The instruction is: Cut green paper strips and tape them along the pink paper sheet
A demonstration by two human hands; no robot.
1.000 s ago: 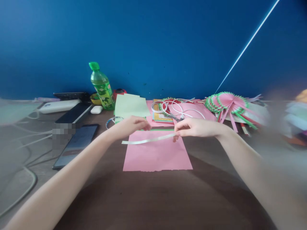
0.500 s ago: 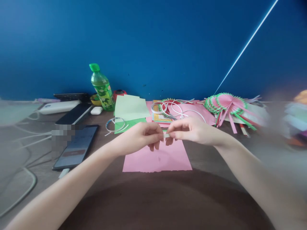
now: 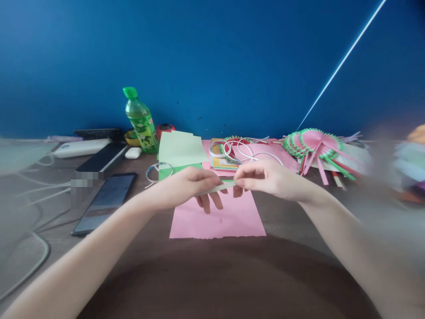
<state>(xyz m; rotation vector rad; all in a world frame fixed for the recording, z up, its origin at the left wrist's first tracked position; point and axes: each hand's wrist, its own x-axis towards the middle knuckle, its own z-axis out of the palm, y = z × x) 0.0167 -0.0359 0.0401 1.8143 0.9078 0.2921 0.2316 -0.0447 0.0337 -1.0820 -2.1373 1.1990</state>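
Note:
A narrow pale green strip (image 3: 216, 188), apparently of folded paper, stretches between my hands above a pink paper sheet (image 3: 219, 223). My right hand (image 3: 267, 180) pinches the strip's right end between thumb and fingertips. Along its left part, the thumb and forefinger of my left hand (image 3: 186, 188) close on it, while the other fingers hang loosely apart below. The strip's left end is partly covered by that hand. Behind my hands lie a pale green sheet (image 3: 182, 149) and a darker green sheet (image 3: 164, 173).
White coiled wire (image 3: 245, 153) lies on pink paper at the back. A pleated pink and green paper fan (image 3: 314, 144) is at right. Left stand a green bottle (image 3: 141, 122), a phone (image 3: 108, 201), a white earphone case (image 3: 133, 153) and cables. A blue wall (image 3: 212, 66) bounds the back.
My left hand has slid leftward along the strip, away from my right hand, so more of the strip shows. Its lower fingers have spread. The right hand stays nearly in place.

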